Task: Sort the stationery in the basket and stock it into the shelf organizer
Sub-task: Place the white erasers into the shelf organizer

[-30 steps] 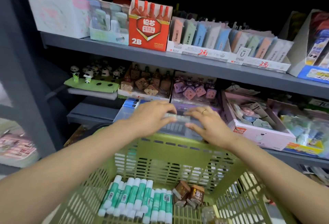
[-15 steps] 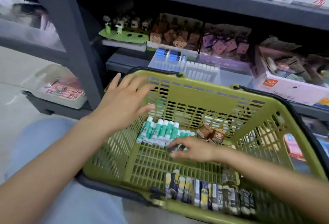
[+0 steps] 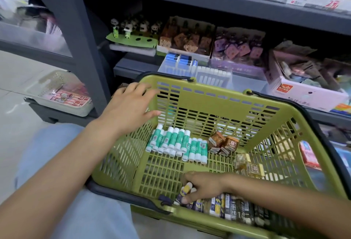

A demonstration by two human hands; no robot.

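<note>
Head view: green basket (image 3: 218, 94) fills centre frame.
Right hand (image 3: 204, 186): lower centre, fingers curled round dark-labelled sticks (image 3: 233, 207).
Left hand (image 3: 131, 108): fingers spread, over the rim's left corner.
Progress: clear organizer (image 3: 197, 69), upper centre, partly stocked; green glue sticks (image 3: 176, 143) and brown cubes (image 3: 222, 143) remain unsorted.

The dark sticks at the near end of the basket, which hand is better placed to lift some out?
Right hand: its fingers already curl around dark sticks. Left hand hovers open above the basket.

Matt green plastic basket (image 3: 212, 94); grey metal shelf (image 3: 209, 1).
</note>
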